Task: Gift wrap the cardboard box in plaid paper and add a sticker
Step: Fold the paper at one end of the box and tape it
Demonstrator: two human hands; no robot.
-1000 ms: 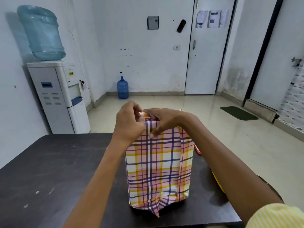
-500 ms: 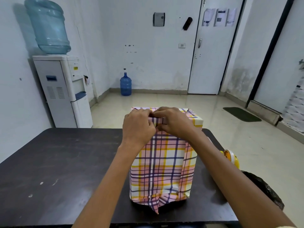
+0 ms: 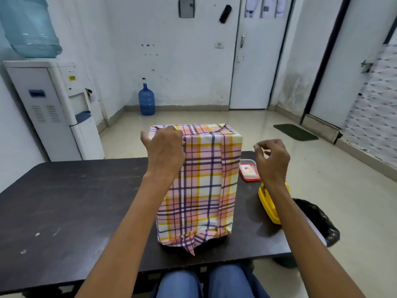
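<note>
Left hand lies bent over the top edge of the plaid-wrapped box, fingertips hidden, so I cannot tell its grip. Right hand hovers right of the box, fingers curled, thumb meeting forefinger. The box stands upright on the counter.

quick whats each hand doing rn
left hand: open, fingers pressing the top near edge of the plaid-wrapped box, thumb clear of it.
right hand: raised beside the box, fingertips pinched together; cannot tell if it holds anything.

Left hand forward, thumb spread; right hand raised, fingers curled.
</note>
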